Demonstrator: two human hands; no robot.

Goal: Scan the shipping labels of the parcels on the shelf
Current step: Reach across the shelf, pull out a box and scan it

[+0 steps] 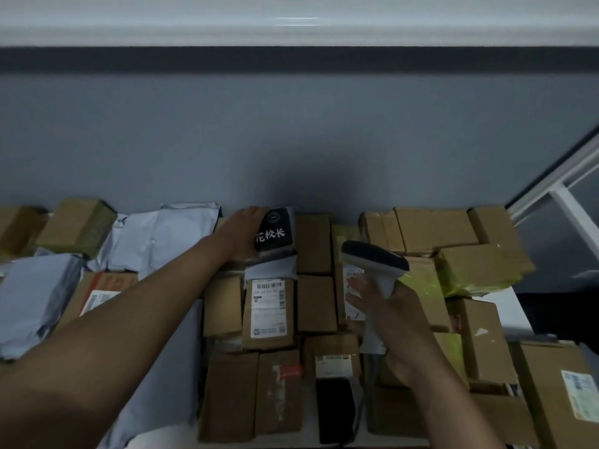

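My left hand (243, 233) reaches to the back of the shelf and grips the left side of a black parcel (275, 233) with white characters on it. My right hand (392, 322) holds a white and dark barcode scanner (376, 260) by its handle, its head pointing left over the parcels. Just below the black parcel lies a brown box with a white shipping label (268, 294) facing up. Many more cardboard parcels fill the shelf around both hands.
Grey plastic mailer bags (168, 238) lie at the left, with another bag (32, 299) nearer the front. Boxes wrapped in yellow tape (473, 270) sit at the right. A grey wall rises behind the shelf, and a white metal frame (557, 186) stands at the far right.
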